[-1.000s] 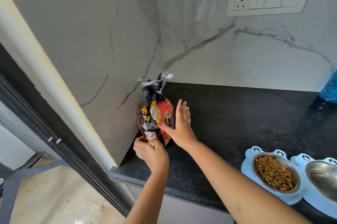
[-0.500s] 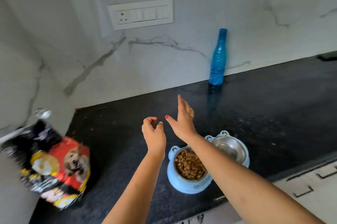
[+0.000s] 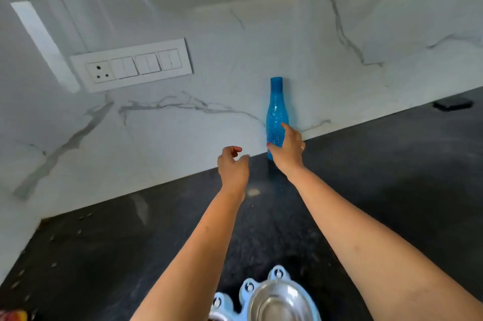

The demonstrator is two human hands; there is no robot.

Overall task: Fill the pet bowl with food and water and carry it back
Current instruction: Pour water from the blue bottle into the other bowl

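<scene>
A blue plastic water bottle [image 3: 276, 101] stands upright on the black counter against the marble wall. My right hand [image 3: 287, 149] wraps its thumb and fingers around the bottle's lower half. My left hand [image 3: 232, 167] hovers just left of it, loosely curled and holding nothing. At the bottom edge sits the light blue double pet bowl [image 3: 278, 275]; its steel right-hand dish [image 3: 277, 302] looks empty. My left forearm hides the dish with the food.
The black counter [image 3: 392, 177] runs along the white marble wall. A white switch panel [image 3: 130, 65] is on the wall at left. Loose kibble [image 3: 53, 264] lies on the counter's left side. A small dark object [image 3: 452, 105] lies far right. The food bag's corner [image 3: 13, 316] shows bottom left.
My view swung right, away from the food bag. Both hands left the bag and moved across the counter; my right hand reached the blue bottle and closed around it.
</scene>
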